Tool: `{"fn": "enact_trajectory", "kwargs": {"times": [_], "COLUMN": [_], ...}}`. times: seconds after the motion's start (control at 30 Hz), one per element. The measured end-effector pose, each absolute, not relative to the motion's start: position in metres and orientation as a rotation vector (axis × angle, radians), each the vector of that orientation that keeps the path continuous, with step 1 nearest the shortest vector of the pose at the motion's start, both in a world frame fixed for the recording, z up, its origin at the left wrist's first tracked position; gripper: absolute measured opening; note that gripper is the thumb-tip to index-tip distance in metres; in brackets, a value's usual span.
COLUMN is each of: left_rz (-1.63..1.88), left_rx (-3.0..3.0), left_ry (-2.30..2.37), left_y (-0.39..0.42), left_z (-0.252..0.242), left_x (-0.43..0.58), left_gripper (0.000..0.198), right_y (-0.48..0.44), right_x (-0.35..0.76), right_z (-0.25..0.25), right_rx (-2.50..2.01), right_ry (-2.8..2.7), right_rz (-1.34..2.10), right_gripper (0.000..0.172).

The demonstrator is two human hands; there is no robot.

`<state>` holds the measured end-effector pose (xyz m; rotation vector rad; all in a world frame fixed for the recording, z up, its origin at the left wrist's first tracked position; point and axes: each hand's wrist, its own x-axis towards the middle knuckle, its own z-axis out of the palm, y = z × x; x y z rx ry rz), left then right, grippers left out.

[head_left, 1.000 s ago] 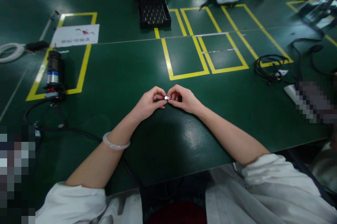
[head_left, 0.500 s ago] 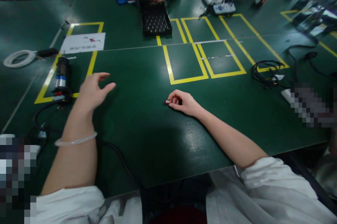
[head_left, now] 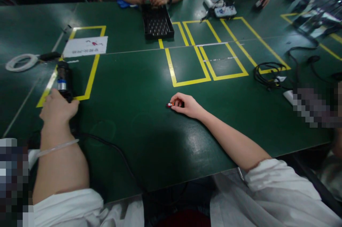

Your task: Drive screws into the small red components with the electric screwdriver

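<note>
My left hand (head_left: 58,109) is at the near end of a black cylindrical tool (head_left: 63,74) with a blue and silver band, which lies on the table at the left. Its fingers curl over the left side and the thumb is at the right; fingertips and the tool's near end are hidden. On the table in the middle, my right hand (head_left: 185,105) is closed in a pinch on a small red, white and orange piece (head_left: 169,105). Only the end of that piece shows, too small to name more exactly.
Yellow tape outlines (head_left: 191,82) mark the green table (head_left: 128,95). A printed sheet (head_left: 85,46) and a white coil (head_left: 21,62) lie left. Across sits a person by a black tray (head_left: 159,36); another person is farther right. Black cable (head_left: 267,72) lies coiled at right.
My left hand has moved left and down from above the bare table onto the black tool's near end. My right hand has stayed in place, still pinching the small piece.
</note>
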<state>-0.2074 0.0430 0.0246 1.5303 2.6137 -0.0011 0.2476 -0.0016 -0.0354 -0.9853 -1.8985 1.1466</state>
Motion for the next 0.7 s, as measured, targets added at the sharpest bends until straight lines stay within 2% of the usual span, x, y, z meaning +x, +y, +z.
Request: {"fn": "enact_trajectory", "kwargs": {"times": [0.2,0.43,0.7], "left_rz": [0.016,0.183,0.223], "left_rx": [1.645,1.739,2.194], "left_ry": [2.553,2.565,2.275], "left_y": [0.043,0.038,0.014], "left_z": [0.023,0.022,0.015], "left_x": [-0.201,-0.140,-0.054], "left_gripper": [0.081,0.087,0.074], "right_y": [-0.002,-0.002,-0.003], "right_x": [0.247,0.247,0.247], "right_z": [-0.033,-0.037,-0.034], "right_rx": [-1.004,-0.997,-0.993], "right_ry": [-1.897,-1.909,-1.921], "right_rz": [1.151,1.127,1.103], "right_gripper": [0.016,0.016,0.016]}}
